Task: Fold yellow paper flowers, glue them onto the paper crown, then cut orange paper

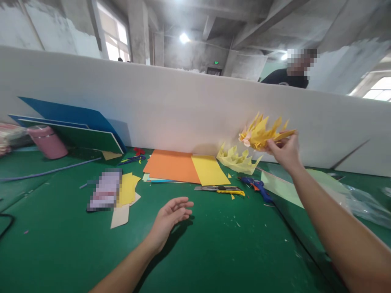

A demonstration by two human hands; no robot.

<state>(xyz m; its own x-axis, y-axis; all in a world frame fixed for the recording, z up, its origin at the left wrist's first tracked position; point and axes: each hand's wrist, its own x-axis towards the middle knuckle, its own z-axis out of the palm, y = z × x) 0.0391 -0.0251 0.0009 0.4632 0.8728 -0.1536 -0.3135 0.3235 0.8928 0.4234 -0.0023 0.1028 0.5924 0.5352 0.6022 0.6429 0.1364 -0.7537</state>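
Note:
My right hand (285, 150) is closed on a spiky golden-yellow paper piece (261, 132), held up in front of the white partition. Below it, a paler yellow spiky paper piece (238, 160) rests on the green table against the partition. My left hand (174, 217) hovers over the table's middle with its fingers apart, holding nothing. Beyond that hand lie a yellow box cutter (230, 190), an orange sheet (174, 165) and a yellow sheet (210, 170). A blue glue gun (256, 187) lies below the raised paper, its black cord running toward the front right.
Blue and green boards (76, 136) lean at the left beside a pink cup (48, 141). Nearer are scissors (132, 160), a phone (105, 190) and yellow scraps (128, 189). Clear plastic (366, 203) lies at the right. Behind the partition (183, 106) is a person (287, 77).

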